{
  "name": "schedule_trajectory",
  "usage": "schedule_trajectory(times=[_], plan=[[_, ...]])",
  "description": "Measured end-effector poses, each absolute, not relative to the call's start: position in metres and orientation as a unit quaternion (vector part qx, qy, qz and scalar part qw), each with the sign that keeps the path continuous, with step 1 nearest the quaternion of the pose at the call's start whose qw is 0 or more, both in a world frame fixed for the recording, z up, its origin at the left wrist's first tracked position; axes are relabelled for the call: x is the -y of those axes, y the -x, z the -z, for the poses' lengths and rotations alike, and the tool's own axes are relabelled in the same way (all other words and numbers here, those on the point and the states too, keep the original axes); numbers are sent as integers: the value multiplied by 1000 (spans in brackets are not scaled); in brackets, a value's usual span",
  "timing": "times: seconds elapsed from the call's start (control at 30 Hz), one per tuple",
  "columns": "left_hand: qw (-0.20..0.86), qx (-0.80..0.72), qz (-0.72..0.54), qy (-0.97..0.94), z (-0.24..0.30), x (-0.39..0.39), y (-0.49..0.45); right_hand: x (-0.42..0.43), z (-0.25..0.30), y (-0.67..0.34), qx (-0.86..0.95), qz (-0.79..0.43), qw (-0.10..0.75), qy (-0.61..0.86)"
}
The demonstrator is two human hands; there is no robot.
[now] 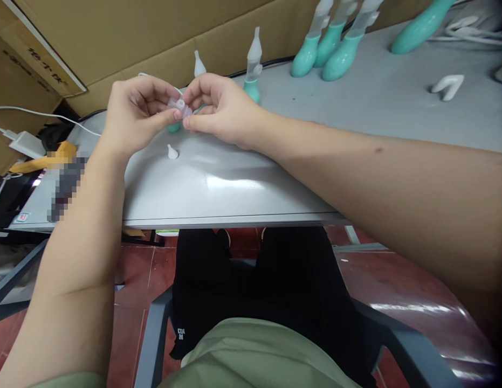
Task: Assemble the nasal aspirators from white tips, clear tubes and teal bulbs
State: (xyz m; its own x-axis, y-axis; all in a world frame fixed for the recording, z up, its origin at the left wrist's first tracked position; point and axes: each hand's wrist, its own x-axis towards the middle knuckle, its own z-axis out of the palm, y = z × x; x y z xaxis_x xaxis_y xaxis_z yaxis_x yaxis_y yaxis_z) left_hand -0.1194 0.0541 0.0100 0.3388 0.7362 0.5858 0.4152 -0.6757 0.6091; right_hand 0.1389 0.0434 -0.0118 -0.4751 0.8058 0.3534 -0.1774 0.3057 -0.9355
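Observation:
Over the back of the table, my left hand (pixel 137 110) pinches a small clear plastic part (pixel 180 104) between thumb and fingers. My right hand (pixel 222 110) closes on the same part from the other side, its thumb and fingertips at the edge. A small white nozzle tip (pixel 172 152) lies on the table just below my hands. Partly hidden behind them are a turquoise bulb (pixel 173 128) and a white nozzle (pixel 199 64). Close to my right wrist stands a nasal aspirator (pixel 254 67) with a turquoise bulb and white tip.
Several assembled nasal aspirators (pixel 343 56) stand along the cardboard wall (pixel 162 32) at the back right. A turquoise bulb (pixel 420 28) and a white bent piece (pixel 448 86) are farther right. Left are a white charger (pixel 27 144) with a cable and a yellow tool (pixel 52 157).

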Motion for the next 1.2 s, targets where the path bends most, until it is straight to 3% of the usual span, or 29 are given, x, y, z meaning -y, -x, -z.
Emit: schedule_trajectory(times=[0.2, 0.6, 1.2], plan=[[261, -394, -471, -745, -7, -52, 111, -51, 13, -131, 700, -444, 502, 248], [354, -452, -392, -719, -16, -34, 107, -47, 15, -134, 771, -362, 464, 244], [338, -483, -400, -702, -17, -27, 96, -54, 20, -132, 784, -325, 474, 233]])
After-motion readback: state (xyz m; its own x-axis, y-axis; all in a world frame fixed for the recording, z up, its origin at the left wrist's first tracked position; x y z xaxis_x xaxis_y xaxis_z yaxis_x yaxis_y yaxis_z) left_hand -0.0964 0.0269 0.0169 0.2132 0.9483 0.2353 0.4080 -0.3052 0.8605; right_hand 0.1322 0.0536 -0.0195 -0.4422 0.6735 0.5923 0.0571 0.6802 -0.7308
